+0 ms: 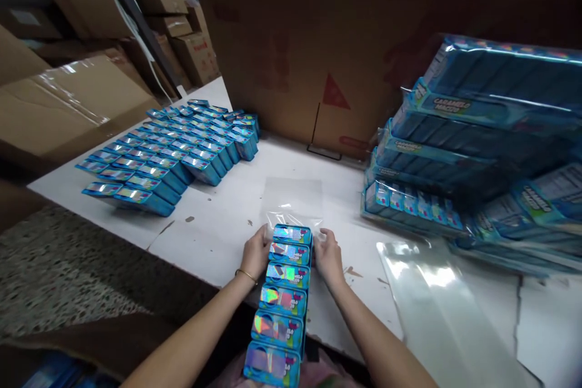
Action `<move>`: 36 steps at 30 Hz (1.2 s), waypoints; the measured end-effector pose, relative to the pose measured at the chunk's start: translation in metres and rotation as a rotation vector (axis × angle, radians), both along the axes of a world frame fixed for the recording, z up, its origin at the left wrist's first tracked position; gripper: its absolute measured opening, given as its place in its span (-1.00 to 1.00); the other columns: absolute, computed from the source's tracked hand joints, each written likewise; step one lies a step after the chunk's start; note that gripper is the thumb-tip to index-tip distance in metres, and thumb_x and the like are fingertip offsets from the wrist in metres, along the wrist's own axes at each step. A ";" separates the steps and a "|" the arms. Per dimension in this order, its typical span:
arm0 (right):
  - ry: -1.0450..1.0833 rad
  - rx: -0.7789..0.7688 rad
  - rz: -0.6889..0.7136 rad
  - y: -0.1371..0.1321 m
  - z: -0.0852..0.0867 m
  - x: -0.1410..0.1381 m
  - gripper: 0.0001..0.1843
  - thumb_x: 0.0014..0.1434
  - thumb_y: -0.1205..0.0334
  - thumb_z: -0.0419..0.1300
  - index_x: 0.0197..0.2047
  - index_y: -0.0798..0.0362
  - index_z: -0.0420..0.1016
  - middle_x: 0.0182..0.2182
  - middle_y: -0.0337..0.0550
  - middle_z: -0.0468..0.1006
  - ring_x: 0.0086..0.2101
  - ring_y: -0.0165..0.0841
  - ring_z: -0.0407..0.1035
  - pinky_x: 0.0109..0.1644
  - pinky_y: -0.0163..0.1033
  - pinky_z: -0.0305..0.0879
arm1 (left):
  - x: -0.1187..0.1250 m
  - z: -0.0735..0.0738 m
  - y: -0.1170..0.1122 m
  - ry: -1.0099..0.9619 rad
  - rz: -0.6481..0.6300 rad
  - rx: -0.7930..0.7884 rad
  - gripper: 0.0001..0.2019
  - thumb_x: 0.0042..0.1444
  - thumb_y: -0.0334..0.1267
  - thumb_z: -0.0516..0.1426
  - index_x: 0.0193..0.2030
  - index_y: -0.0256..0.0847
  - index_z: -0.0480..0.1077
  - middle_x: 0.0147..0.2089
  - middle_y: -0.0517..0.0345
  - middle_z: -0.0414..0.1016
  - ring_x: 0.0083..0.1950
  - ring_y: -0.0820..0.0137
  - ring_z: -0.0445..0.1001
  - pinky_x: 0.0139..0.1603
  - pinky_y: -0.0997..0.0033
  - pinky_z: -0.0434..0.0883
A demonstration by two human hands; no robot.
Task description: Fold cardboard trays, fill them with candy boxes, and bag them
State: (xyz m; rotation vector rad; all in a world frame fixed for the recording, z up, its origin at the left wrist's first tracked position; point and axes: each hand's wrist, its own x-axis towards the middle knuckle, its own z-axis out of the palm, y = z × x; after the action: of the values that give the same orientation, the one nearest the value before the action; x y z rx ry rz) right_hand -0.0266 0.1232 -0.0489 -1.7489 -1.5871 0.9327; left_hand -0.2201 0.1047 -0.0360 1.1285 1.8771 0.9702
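Note:
A row of several small blue candy boxes [284, 298] with shiny windows runs from the table's front edge toward my body. At its far end lies a clear plastic bag [293, 194], flat on the white table, its mouth at the first box. My left hand [256, 253] pinches the bag's left edge beside that box. On the other side, my right hand [329, 256] grips the bag's right edge, fingers curled. I cannot tell how far the first box sits inside the bag.
Many upright blue boxes [168, 151] stand grouped on the table's left. Wrapped packs [454, 133] are stacked at right, near flat clear plastic bags [436, 297]. A large cardboard carton [291, 42] walls off the back. More cartons [68, 109] sit beyond the left edge.

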 end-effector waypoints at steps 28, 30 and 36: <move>-0.775 0.192 0.555 0.057 0.097 0.007 -0.71 0.10 0.28 -0.06 -0.38 0.04 0.50 -0.40 -0.10 0.53 -0.36 -0.34 0.38 -0.35 -0.33 0.09 | -0.003 0.043 0.012 0.828 -0.388 0.328 -0.89 0.09 -0.33 -0.03 -0.33 -0.19 0.31 -0.29 0.11 0.36 -0.25 0.37 0.34 -0.22 0.39 0.27; -0.824 0.238 0.528 0.043 0.096 0.009 -0.68 0.16 0.27 -0.11 -0.36 0.05 0.47 -0.40 -0.10 0.51 -0.38 -0.35 0.38 -0.36 -0.32 0.09 | -0.002 0.044 0.014 0.785 -0.361 0.334 -0.88 0.10 -0.31 -0.03 -0.34 -0.19 0.32 -0.33 0.15 0.38 -0.32 0.42 0.36 -0.28 0.44 0.28; -0.909 0.304 0.477 0.021 0.096 0.004 -0.72 0.21 0.26 -0.14 -0.31 0.05 0.38 -0.40 -0.11 0.44 -0.42 -0.36 0.36 -0.43 -0.34 0.06 | -0.001 0.043 0.014 0.819 -0.319 0.428 -0.83 0.13 -0.31 -0.04 -0.30 -0.16 0.38 -0.29 0.15 0.42 -0.28 0.44 0.40 -0.31 0.50 0.28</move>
State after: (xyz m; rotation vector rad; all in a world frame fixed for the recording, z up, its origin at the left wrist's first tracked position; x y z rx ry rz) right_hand -0.0231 0.1444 0.0469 -1.6803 -2.6248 -0.0068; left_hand -0.2213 0.1185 0.0070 2.2660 2.0169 0.7995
